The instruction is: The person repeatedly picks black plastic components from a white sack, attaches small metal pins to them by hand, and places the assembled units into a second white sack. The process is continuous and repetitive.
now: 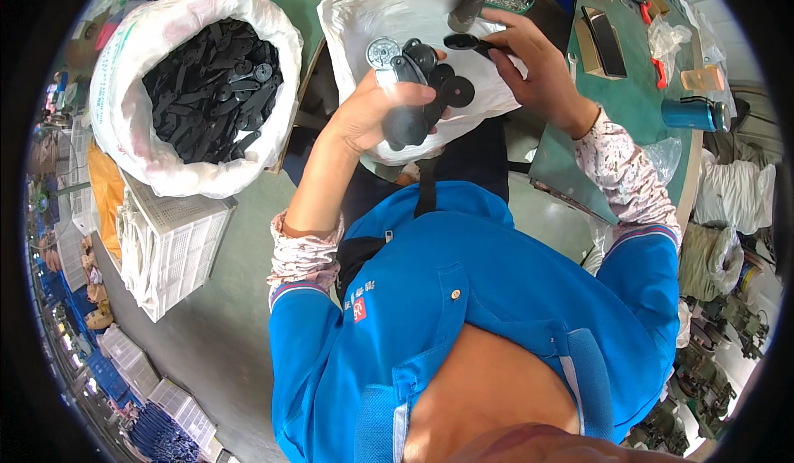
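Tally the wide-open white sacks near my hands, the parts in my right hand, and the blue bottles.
Left white plastic sack and middle white plastic sack: 2
Black rounded part in your right hand: 1
Blue cylindrical bottle: 1
Total: 4

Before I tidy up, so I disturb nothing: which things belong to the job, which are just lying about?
Likely in use:
black parts in the left hand
black piece in the right hand
white bag beneath
sack of similar parts

Seemingly lying about:
blue bottle
wrench
clear plastic bag
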### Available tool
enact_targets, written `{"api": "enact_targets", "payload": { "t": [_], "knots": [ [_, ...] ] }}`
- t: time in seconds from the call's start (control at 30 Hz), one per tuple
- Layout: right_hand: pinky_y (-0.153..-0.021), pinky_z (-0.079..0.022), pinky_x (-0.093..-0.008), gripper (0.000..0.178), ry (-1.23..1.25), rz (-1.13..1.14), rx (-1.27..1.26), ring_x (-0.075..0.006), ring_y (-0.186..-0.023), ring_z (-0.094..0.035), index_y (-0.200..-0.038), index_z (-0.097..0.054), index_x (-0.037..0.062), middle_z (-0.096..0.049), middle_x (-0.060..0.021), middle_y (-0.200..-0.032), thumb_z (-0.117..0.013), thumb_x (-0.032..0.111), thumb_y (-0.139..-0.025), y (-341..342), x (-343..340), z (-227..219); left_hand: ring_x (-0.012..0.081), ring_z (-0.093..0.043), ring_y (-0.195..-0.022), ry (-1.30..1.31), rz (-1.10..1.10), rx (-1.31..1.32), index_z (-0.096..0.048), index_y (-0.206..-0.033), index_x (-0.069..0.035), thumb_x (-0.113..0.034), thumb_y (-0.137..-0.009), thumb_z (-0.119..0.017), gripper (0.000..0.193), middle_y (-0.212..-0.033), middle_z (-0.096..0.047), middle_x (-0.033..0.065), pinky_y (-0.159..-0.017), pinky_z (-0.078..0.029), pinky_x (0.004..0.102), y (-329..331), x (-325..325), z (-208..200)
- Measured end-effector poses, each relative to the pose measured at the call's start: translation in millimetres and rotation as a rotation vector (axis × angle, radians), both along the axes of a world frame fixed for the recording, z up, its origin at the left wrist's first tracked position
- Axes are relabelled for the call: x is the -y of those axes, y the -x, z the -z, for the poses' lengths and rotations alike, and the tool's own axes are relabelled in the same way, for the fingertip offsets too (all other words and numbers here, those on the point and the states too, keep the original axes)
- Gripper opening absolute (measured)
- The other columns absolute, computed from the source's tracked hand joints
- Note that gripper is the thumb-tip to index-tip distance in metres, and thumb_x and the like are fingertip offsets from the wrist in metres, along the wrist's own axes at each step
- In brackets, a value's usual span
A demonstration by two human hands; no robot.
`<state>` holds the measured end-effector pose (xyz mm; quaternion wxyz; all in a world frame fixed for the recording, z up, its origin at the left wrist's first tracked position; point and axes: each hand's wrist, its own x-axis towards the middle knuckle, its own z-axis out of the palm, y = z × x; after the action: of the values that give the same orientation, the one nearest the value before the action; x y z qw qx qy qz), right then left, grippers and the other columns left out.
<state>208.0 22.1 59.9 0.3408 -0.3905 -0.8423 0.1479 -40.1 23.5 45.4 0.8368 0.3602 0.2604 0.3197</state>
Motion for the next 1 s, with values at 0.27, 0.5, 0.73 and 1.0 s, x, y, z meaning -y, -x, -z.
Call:
{"api": "enact_targets", "payload": {
  "t": [0.27,0.5,0.73,1.0],
  "knots": [
    [-0.069,-0.045,-0.0203,0.028,0.692,0.073,-0.701,-0.0076,-0.077,-0.054,-0.118,-0.059,-0.0002,-0.062,-0.0038,-0.09,-0.047,0.013,-0.096,3.0,6.4,12.0,0.0221,-0.064,-0.083,-0.096,-0.387,0.007,-0.049,-0.12,-0.004,-0.005,-0.077,-0.066,0.047,-0.099,-0.059,0.0116,-0.066,-0.058,0.0382,-14.1,-0.7,3.7],
    [-0.062,-0.046,-0.0193,0.027,0.633,0.056,-0.531,-0.0074,-0.078,-0.059,-0.115,-0.062,0.0,-0.065,-0.0033,-0.09,-0.056,0.016,-0.094,16.3,4.3,10.1,0.0247,-0.064,-0.086,-0.096,-0.389,0.055,-0.046,-0.123,-0.004,-0.004,-0.078,-0.066,0.05,-0.104,-0.06,0.0165,-0.071,-0.058,0.0401,-31.7,-1.3,7.6],
    [-0.049,-0.05,-0.0228,0.025,0.556,0.143,-0.894,-0.0131,-0.055,-0.061,-0.114,-0.056,-0.0044,-0.065,-0.0098,-0.083,-0.055,0.008,-0.093,9.8,-50.1,-79.3,0.0228,-0.064,-0.084,0.088,-0.385,0.227,-0.048,-0.115,-0.012,-0.015,-0.084,-0.067,0.037,-0.102,-0.062,0.0146,-0.072,-0.057,0.0462,-22.0,-12.8,23.6],
    [-0.035,-0.037,-0.0203,0.017,0.83,0.228,-0.635,-0.0082,-0.045,-0.054,-0.099,-0.059,-0.0037,-0.064,-0.0058,-0.075,-0.053,0.011,-0.093,8.2,-88.9,-90.1,0.0222,-0.065,-0.084,0.122,-0.376,0.23,-0.053,-0.108,-0.015,-0.032,-0.088,-0.066,0.03,-0.102,-0.062,0.0139,-0.072,-0.056,0.0458,-28.8,-22.2,28.6]
  ]
}}
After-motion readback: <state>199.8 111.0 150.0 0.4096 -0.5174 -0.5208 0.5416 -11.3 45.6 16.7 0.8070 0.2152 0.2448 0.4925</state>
